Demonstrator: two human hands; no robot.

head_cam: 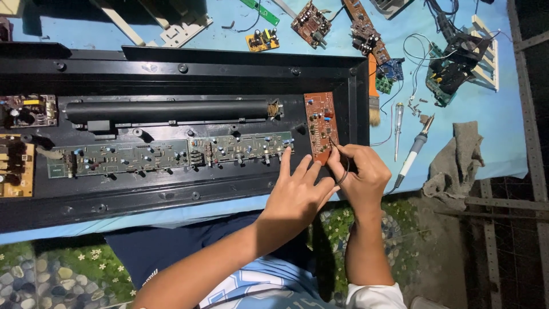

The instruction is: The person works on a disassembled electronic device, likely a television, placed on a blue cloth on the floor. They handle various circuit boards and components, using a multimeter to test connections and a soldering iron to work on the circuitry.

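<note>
A long black casing [171, 74] lies across a blue-covered table. Inside it sit a long green circuit board [166, 153] and, at its right end, a small orange-brown circuit board [320, 123]. My right hand [363, 174] pinches a thin dark wire at the lower edge of the orange-brown board. My left hand [297, 191] rests beside it with fingers spread, fingertips touching the casing near the green board's right end. A black tube [166, 110] runs along the casing above the green board.
A soldering iron [414, 150] and a tester screwdriver [398, 129] lie right of the casing, with a grey rag [457, 160] beyond. A brush [374, 91], loose circuit boards [311, 24] and tangled wires [452, 63] crowd the far right. More boards [23, 137] sit at the casing's left end.
</note>
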